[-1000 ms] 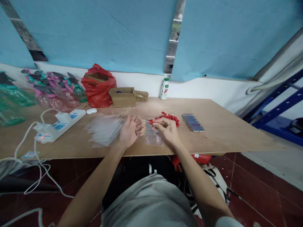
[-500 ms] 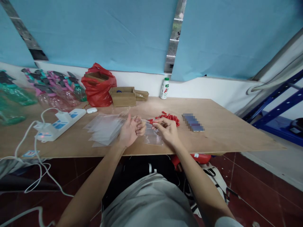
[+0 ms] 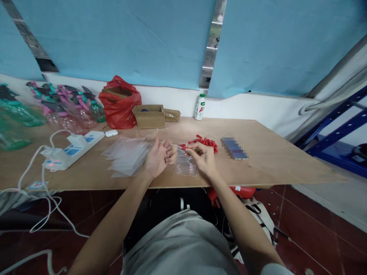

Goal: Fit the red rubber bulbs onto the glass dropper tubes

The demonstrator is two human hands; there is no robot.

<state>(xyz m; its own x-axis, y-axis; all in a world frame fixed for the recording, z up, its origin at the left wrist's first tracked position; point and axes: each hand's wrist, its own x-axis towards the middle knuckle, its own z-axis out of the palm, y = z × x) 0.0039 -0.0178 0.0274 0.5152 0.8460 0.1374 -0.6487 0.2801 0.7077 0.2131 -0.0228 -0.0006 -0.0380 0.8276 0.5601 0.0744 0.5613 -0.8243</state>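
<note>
My left hand [image 3: 159,158] is palm up with its fingers curled around a thin clear tube [image 3: 175,146], whose end sticks out to the right. My right hand [image 3: 204,157] pinches a small red cap [image 3: 184,147] between thumb and forefinger at that end. Whether the cap sits on the tube is too small to tell. Below the hands lies a row of clear tubes [image 3: 185,168] on the table. A pile of red caps [image 3: 211,144] is just behind my right hand. Beside my left hand are spread several clear plastic bags [image 3: 124,158].
A phone [image 3: 234,148] lies to the right. A white bottle [image 3: 200,107], cardboard box [image 3: 149,117] and red plastic bag [image 3: 119,109] stand along the wall. On the left are a power strip [image 3: 73,153] with cables, a white case [image 3: 111,133] and several spray bottles [image 3: 67,114].
Hardly anything differs. Both hands stay in the same place with the tube and the red cap between them.
</note>
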